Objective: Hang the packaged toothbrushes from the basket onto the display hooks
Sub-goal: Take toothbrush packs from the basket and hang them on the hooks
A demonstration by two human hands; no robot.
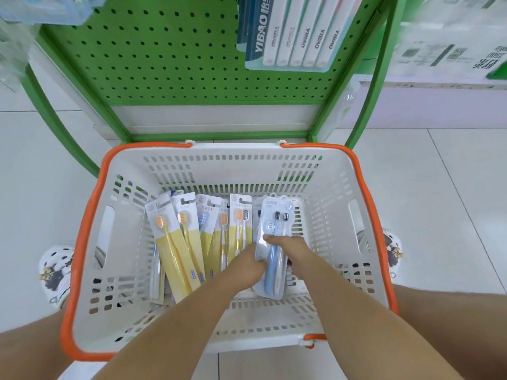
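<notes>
In the head view, both hands reach down into the white basket standing on the floor below the green pegboard. The left hand and right hand both pinch the blue toothbrush pack, fingers curled round its edges. Its long axis runs away from the person, hang-hole end toward the pegboard. The yellow packs lie just left of it, untouched. The lift looks only begun; the pack probably needs little turning.
</notes>
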